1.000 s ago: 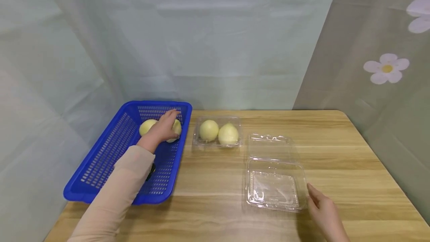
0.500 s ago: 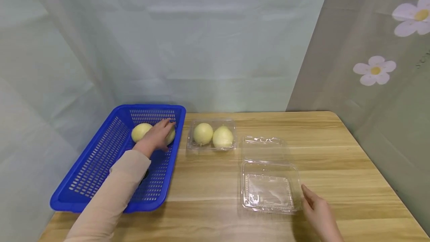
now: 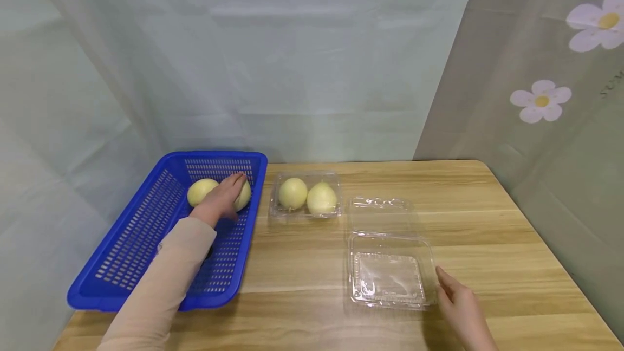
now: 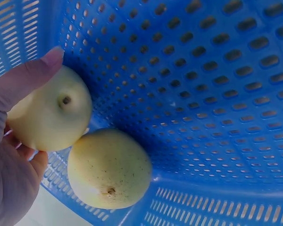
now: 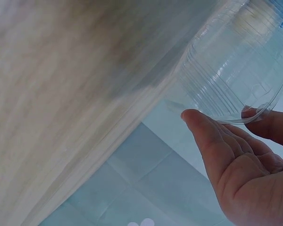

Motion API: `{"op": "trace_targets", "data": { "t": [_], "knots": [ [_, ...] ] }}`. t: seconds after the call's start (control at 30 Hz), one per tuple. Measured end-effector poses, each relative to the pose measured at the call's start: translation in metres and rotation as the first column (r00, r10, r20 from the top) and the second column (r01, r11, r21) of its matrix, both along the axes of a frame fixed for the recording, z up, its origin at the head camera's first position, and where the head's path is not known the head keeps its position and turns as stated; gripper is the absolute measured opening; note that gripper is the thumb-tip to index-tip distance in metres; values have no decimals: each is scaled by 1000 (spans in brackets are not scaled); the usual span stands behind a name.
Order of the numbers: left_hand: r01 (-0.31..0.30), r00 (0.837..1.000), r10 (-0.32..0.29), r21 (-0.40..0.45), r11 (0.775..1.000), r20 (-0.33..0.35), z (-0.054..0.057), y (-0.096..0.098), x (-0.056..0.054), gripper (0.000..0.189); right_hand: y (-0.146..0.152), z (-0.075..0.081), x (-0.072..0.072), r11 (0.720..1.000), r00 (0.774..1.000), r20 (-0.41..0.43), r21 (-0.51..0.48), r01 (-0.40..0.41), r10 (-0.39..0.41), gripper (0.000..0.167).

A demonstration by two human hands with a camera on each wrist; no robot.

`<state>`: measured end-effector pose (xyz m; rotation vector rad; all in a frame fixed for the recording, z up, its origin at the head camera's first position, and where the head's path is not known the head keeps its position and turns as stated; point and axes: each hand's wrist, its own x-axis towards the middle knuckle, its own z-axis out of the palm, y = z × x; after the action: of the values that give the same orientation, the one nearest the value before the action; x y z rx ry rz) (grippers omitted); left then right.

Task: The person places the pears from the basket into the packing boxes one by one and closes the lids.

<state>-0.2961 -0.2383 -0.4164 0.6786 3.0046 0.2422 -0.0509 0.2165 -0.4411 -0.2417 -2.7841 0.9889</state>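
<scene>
In the blue plastic basket (image 3: 248, 264), my left hand (image 3: 219, 199) reaches down over a pale yellow pear (image 4: 49, 117). In the left wrist view its thumb lies across the top of this pear and the fingers curl beneath it. A second pear (image 4: 111, 169), speckled around its end, lies right beside it on the basket floor. My right hand (image 3: 463, 307) pinches the rim of a clear plastic clamshell container (image 3: 390, 280) at its right side, as the right wrist view shows. The container's lid (image 3: 382, 215) is folded back, away from me.
Behind and left of the opened container stands another clear clamshell (image 3: 278, 210) with two pears (image 3: 307, 196) in it. The wooden table (image 3: 302, 297) carries everything. A pale curtain (image 3: 312, 69) hangs close along its far edge, and a flowered one (image 3: 546, 140) at the right.
My left hand has settled closer round the right-hand pear in the basket. The right hand keeps its place on the container's rim. The whole head view has shifted slightly.
</scene>
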Motion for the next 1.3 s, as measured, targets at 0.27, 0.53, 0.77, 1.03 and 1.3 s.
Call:
{"op": "trace_targets", "data": {
  "t": [0.27,0.53,0.77,1.03,1.3],
  "knots": [
    [-29,999,29,11,1000,17,0,3,-4,105,3,2,0,1000,1000,15,1,15,-15,40],
    [-43,999,43,38,998,14,-2,4,-5,99,5,3,5,1000,998,55,-26,14,-12,40],
    [-65,998,64,41,997,24,-2,3,-5,100,5,1,6,999,999,19,-22,28,-27,39],
    [-61,998,60,64,996,13,-4,1,-5,96,4,2,6,999,999,-26,-3,40,-40,37],
    [-58,998,59,70,996,-15,-8,1,-6,100,5,1,7,999,999,-25,-9,46,-46,36]
  ]
}}
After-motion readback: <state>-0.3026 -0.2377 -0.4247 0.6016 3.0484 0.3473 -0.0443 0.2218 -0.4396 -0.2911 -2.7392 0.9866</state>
